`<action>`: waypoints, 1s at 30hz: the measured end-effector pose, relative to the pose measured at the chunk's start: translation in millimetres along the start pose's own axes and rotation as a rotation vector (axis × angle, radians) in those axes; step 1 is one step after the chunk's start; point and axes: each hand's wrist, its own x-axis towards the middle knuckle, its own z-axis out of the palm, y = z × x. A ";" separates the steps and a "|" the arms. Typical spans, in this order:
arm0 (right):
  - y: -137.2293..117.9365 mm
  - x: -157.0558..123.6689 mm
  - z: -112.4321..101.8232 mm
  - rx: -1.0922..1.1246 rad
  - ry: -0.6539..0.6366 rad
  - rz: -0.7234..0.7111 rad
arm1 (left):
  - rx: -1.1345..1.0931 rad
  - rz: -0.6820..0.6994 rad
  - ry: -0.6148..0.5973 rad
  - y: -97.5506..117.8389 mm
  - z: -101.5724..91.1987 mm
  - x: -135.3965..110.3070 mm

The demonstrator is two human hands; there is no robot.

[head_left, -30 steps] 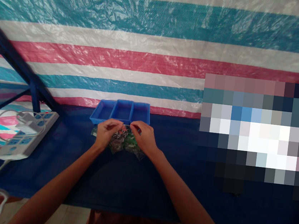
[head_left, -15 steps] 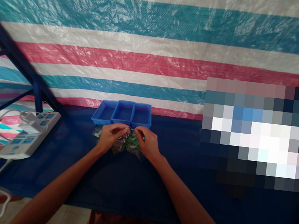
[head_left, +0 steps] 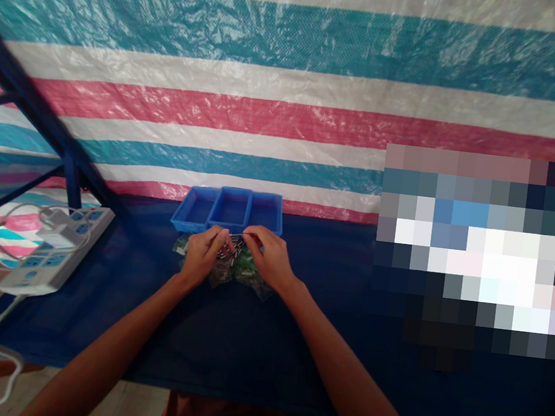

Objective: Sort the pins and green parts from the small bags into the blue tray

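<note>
My left hand (head_left: 204,251) is closed in a pinch at one end of a thin metal rod (head_left: 236,234), too small to identify further. The fingertips of my right hand (head_left: 267,253) pinch the other end, so the rod lies level between both hands. Just below it are small shiny metal pieces (head_left: 236,251), partly hidden by my left fingers. Clear plastic bags (head_left: 222,276) and green-tinted bags (head_left: 249,270) lie under and between my hands. Right behind my fingertips stands a blue tray (head_left: 228,228) with three compartments.
A white power strip (head_left: 59,253) with a plugged-in adapter and loose cables rests on the left of the dark blue table (head_left: 222,342). Striped plastic sheeting (head_left: 247,118) hangs behind it, beside a blue metal frame (head_left: 44,101). The right side is pixelated.
My right hand has shifted slightly up and left, and its fingers are more extended. My left fingertips have drawn back a little left, uncovering more metal pieces.
</note>
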 end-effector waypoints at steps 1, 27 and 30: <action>1.3 -3.6 0.2 -0.001 0.002 -0.006 | 0.001 0.001 -0.017 0.0 0.4 -0.2; 11.0 -21.7 6.3 -0.037 0.034 -0.019 | -0.014 0.087 0.088 -8.8 9.3 -5.9; 9.6 -21.9 7.0 -0.029 0.032 -0.035 | -0.135 0.042 0.119 -7.7 10.0 -6.3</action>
